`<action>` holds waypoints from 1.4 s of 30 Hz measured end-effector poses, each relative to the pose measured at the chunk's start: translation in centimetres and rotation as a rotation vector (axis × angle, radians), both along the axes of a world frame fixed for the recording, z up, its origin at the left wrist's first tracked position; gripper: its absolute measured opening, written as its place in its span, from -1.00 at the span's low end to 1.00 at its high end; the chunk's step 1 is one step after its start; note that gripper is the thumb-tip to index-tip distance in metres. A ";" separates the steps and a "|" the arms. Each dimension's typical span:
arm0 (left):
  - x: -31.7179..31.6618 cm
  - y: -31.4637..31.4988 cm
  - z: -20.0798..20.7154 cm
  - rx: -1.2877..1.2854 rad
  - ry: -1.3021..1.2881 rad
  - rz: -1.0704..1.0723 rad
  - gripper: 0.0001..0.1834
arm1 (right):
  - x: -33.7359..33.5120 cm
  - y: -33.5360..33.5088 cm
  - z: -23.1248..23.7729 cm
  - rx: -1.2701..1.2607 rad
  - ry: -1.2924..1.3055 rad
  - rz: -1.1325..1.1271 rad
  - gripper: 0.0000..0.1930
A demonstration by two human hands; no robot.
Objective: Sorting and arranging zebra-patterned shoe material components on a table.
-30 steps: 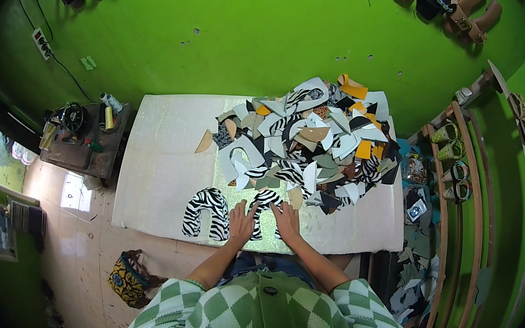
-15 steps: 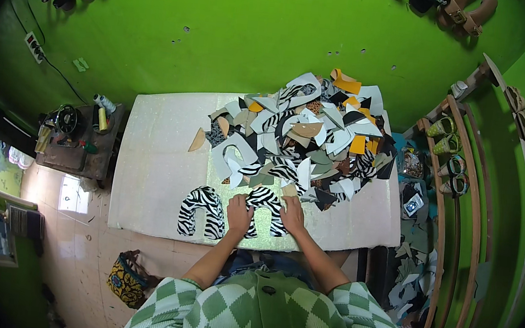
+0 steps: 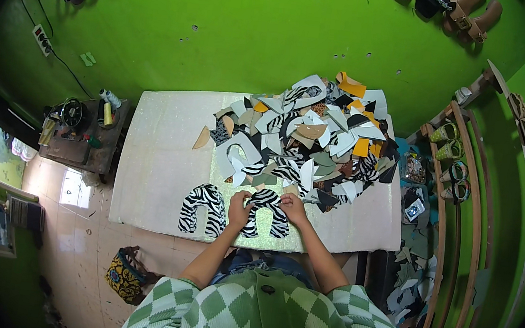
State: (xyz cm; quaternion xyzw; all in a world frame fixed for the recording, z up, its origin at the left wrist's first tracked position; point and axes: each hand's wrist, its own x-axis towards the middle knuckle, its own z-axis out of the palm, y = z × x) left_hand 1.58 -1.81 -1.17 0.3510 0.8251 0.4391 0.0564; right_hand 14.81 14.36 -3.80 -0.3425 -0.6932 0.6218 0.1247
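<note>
Bare, the left forearm (image 3: 211, 253) and right forearm (image 3: 324, 255) slanted from the near side, converging toward the far side. The left grip (image 3: 240, 209) had its fingers curled; the right grip (image 3: 294, 208), alongside, had its fingertips turned leftward.

Tabletop (image 3: 161, 143) free at left, scrap heap (image 3: 326, 148) blocking far right — wall (image 3: 257, 40) behind

Head fisheye looks down on the table (image 3: 161, 172), height uncertain.
</note>
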 end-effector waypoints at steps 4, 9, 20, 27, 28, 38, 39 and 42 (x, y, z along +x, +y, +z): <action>-0.9 -0.6 -1.1 0.131 -0.371 -0.044 -0.70 | -0.1 -0.1 1.7 -0.125 0.021 0.091 -0.74; -2.8 -2.2 0.0 0.291 -1.005 -0.026 -0.74 | -1.5 0.5 7.4 -0.527 -0.070 0.049 -0.79; -9.5 -12.3 3.2 0.261 -0.779 0.306 -0.67 | -10.0 -7.6 6.6 -0.686 -0.044 0.255 -0.82; -11.4 -16.7 0.8 0.189 -0.603 0.427 -0.73 | -13.3 -13.8 2.9 -0.413 -0.016 0.200 -0.85; -11.5 -16.8 0.7 0.190 -0.587 0.428 -0.77 | -13.6 -14.1 2.8 -0.414 -0.016 0.198 -0.85; -12.5 -16.2 -0.1 0.004 -0.331 0.366 -0.69 | -14.0 -14.9 2.9 0.179 -0.017 0.130 -0.74; -12.3 -16.4 -0.1 -0.015 -0.200 0.395 -0.62 | -14.0 -15.3 3.3 0.180 -0.021 0.128 -0.74; -11.3 -16.3 1.0 -0.026 -0.265 0.338 -0.48 | -13.7 -16.5 5.8 0.592 -0.136 0.190 -0.34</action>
